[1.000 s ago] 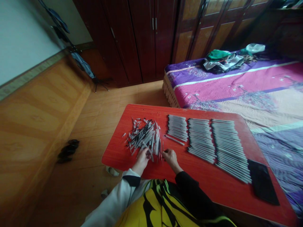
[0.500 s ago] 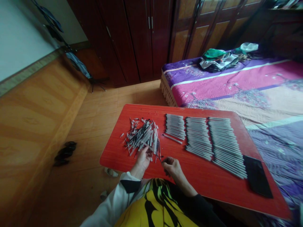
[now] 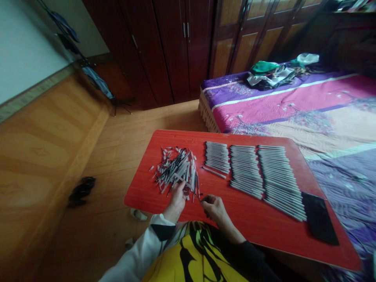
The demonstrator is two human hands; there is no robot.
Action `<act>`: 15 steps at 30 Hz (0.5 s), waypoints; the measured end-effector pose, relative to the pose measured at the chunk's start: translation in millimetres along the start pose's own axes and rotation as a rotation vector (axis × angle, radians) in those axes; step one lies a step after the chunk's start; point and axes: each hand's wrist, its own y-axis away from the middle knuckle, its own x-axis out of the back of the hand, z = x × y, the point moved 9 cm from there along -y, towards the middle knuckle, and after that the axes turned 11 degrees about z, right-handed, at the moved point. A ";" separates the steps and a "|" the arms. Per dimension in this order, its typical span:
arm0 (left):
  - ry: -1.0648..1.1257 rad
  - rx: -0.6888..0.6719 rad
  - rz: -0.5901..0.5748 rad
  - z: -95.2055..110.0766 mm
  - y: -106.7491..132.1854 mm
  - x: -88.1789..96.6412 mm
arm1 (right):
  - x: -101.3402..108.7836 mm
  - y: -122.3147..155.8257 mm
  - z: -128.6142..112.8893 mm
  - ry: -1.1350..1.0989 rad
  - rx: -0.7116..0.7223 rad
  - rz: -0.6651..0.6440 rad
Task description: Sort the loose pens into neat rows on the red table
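Observation:
My left hand is closed on a pale pen barrel beside the loose pile. Pinched in my right hand is the end of a thin dark pen refill, which reaches toward the barrel; my left fingers partly hide where the two meet. The pile of pen parts holds pale tubes, dark refills and small caps, lying crosswise. To its right, assembled-looking pens lie side by side in a short group, a middle group and a long group.
Everything lies on a red table. A flat black object lies at its right end. Behind and to the right stands a bed with a heap of cloth and bags. Dark footwear lies on the floor at left.
Both hands keep nearly the same place and grip. The barrel in my left hand has shifted very slightly up and left; the pile and pen groups stay put.

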 end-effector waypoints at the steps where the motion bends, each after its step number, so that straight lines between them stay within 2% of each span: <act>1: -0.017 -0.006 -0.003 -1.1 0.9 -0.1 | 0.2 -0.2 -0.6 -0.001 0.001 -0.002; 4: -0.052 0.017 0.012 -7.6 2.6 2.0 | 2.0 -1.1 -2.8 -0.009 -0.004 -0.008; 9: 0.004 0.134 0.037 -23.7 4.0 5.5 | 3.7 -2.7 -8.0 -0.095 -0.028 0.000; 15: 0.070 0.288 0.032 -43.0 13.0 1.2 | -5.4 -8.5 -15.1 -0.213 -0.002 -0.045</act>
